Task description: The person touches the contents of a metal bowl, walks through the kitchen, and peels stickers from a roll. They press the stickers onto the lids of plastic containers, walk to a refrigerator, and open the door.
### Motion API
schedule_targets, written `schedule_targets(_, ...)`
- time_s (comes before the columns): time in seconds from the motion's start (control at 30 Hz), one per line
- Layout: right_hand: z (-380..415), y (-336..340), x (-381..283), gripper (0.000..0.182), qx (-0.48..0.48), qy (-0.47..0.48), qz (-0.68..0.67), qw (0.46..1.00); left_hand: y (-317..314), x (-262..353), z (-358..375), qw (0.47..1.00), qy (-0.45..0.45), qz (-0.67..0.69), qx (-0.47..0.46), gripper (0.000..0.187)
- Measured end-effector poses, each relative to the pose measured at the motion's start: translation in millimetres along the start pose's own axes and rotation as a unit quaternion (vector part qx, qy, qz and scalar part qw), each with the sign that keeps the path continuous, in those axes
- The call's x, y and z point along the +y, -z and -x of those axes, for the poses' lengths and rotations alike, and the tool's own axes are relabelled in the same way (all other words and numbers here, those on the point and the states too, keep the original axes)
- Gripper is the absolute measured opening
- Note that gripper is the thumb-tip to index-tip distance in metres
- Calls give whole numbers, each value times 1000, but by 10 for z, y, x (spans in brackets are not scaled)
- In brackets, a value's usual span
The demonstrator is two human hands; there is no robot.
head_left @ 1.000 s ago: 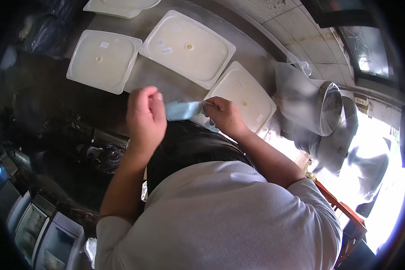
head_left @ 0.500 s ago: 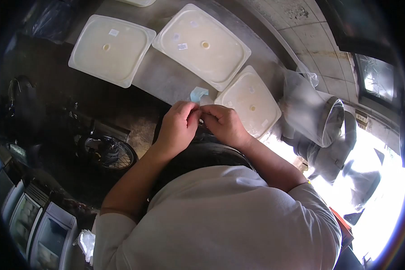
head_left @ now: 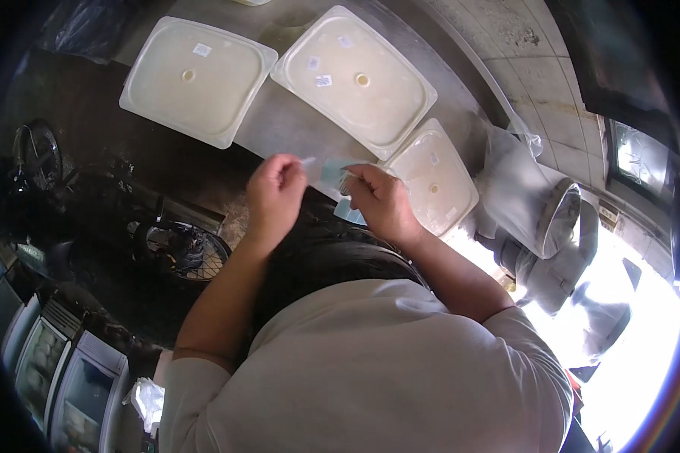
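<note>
In the head view my left hand (head_left: 276, 198) is closed, thumb against fingers, on a small whitish label (head_left: 307, 161) that is blurred. My right hand (head_left: 383, 202) pinches a light-blue strip (head_left: 332, 173), and a lower part of it hangs below the fingers. The hands are apart, above my lap and by the near edge of the metal table. Closest to the right hand is a lidded white tub (head_left: 449, 181). Beyond the hands lie a large pale lid (head_left: 393, 98) and another lid (head_left: 227, 90), each bearing small white labels.
The metal table (head_left: 268, 140) carries the lidded tubs. On the right, clear plastic covers a round container (head_left: 555, 215) near a bright opening. Bicycle wheels (head_left: 196, 253) stand in the dark area at left. Glass-fronted units (head_left: 91, 396) and a crumpled plastic bag (head_left: 147, 400) are at lower left.
My hands, together before, have parted: the left moved left with the small label, while the right keeps the light-blue strip. The view has shifted slightly.
</note>
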State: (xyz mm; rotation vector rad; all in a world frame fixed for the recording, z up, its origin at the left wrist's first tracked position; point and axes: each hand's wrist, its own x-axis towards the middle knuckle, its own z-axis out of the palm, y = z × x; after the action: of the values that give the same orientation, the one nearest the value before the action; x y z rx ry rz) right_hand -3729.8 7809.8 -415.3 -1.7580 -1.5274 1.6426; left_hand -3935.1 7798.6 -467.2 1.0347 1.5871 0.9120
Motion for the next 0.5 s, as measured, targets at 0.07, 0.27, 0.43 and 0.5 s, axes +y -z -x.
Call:
schedule_targets(0.07,-96,-9,9,33,88,35,91,991,125,-31,-126,997,11,28,71,11)
schedule_targets(0.27,-427,-112,-95,36,-29,128,114,985,203,170,-273,908,-338,-248,12,15)
schedule_targets(0.43,-664,-206,-187,36,-48,134,47,989,199,180,-233,908,-355,-224,1,24)
schedule_targets(0.5,-693,-164,-203,33,-65,135,64,987,319,144,-299,926,-321,-200,0,22)
